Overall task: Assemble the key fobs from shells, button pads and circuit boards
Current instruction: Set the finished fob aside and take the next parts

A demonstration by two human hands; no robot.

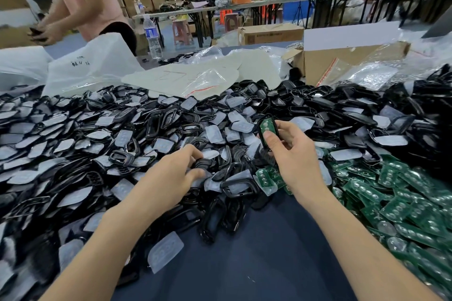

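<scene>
My right hand (292, 154) holds a black shell with a green circuit board (267, 129) seated in it, thumb pressed on the board. My left hand (171, 178) reaches into the pile, its fingers curled round a black shell piece (204, 163). A big heap of black shells (171, 117) and translucent button pads (215, 133) covers the table from left to centre. Green circuit boards (403, 205) lie heaped at the right.
A bare strip of dark blue table (256, 264) lies between my forearms, with one loose button pad (165, 252) on it. Plastic bags (90, 66) and an open cardboard box (342, 61) sit behind the pile. A person in pink (80, 0) stands at the far left.
</scene>
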